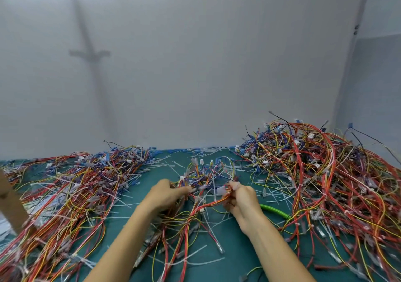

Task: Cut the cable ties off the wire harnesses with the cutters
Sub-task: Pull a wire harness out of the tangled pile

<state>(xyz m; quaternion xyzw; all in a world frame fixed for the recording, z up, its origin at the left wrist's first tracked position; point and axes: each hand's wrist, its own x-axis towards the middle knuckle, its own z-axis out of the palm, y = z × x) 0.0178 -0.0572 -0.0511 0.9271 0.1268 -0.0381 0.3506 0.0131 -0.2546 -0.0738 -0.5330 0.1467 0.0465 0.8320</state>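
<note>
Both hands are clamped on one loose harness of thin red, yellow, orange and blue wires. It lies mid-desk on the dark green desk mat, between two much larger heaps of the same wiring. The left hand has its fingers curled into the tangle's left side. The right hand grips a red-and-orange strand bundle next to a small white block; whether that is a tag or a connector I cannot tell.

A thin white plastic cable tie seems to ring the bundle between the hands. A bright green curved handle, probably the cutters, lies just beside the right hand, and neither hand holds it. Snipped white tie strips litter the mat.

The harness looks light and limp and is likely to snag on its neighbours. It is best held close on either side of the tie so the bundle stays taut there. The insulation would nick easily.
</note>
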